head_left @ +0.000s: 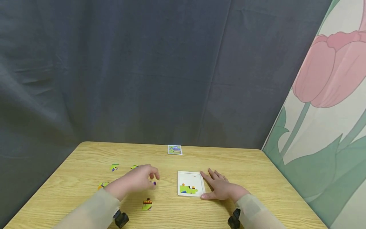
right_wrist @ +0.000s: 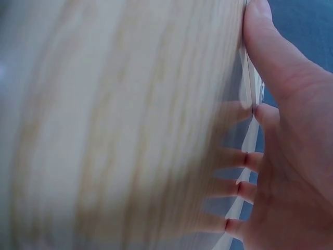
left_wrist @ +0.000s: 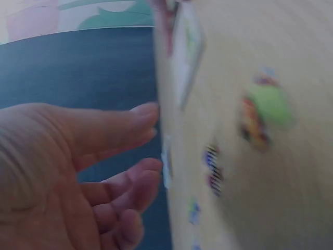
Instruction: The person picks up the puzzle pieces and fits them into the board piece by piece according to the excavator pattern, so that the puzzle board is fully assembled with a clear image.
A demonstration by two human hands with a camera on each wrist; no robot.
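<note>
My left hand (head_left: 135,180) is above the table's left half, fingers bent loosely and apart from the thumb. In the left wrist view nothing sits between them. Partly hidden behind that hand lies a puzzle piece with purple (head_left: 154,183). Nearer me is a green piece with an orange-brown top (head_left: 147,205). My right hand (head_left: 219,187) rests on the table with spread fingers, thumb and index finger touching the right edge of a white puzzle board (head_left: 187,178). Joined green pieces (head_left: 188,190) lie along the board's lower side.
More loose pieces lie at the left: a green one (head_left: 114,167), another (head_left: 134,166) just beyond my left hand, and an orange-green one (head_left: 103,185) by the forearm. A small picture card (head_left: 175,149) lies at the table's far edge, before a dark curtain (head_left: 143,79).
</note>
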